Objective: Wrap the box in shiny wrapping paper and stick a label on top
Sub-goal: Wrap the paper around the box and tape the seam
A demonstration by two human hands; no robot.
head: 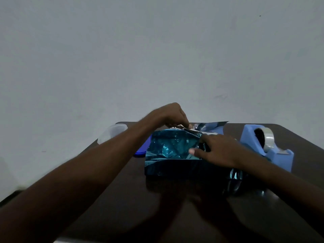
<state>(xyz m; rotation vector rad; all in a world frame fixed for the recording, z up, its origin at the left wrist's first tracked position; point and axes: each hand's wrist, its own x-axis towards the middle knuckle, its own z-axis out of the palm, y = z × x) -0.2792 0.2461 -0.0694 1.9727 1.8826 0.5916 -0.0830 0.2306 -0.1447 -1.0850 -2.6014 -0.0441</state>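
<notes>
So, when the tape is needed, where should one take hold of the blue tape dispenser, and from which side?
Take the tape dispenser by its two flat side walls, coming down from above with the right hand, which lies nearest. It stands upright on the table, and its sides look broad and parallel. The roll and the front cutter end are probably best avoided.

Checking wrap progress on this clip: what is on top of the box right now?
Shiny blue wrapping paper covers the top of the box. The right hand rests flat on it, and the left hand pinches the paper's far edge. No label shows; the box itself is hidden under the paper.
</notes>
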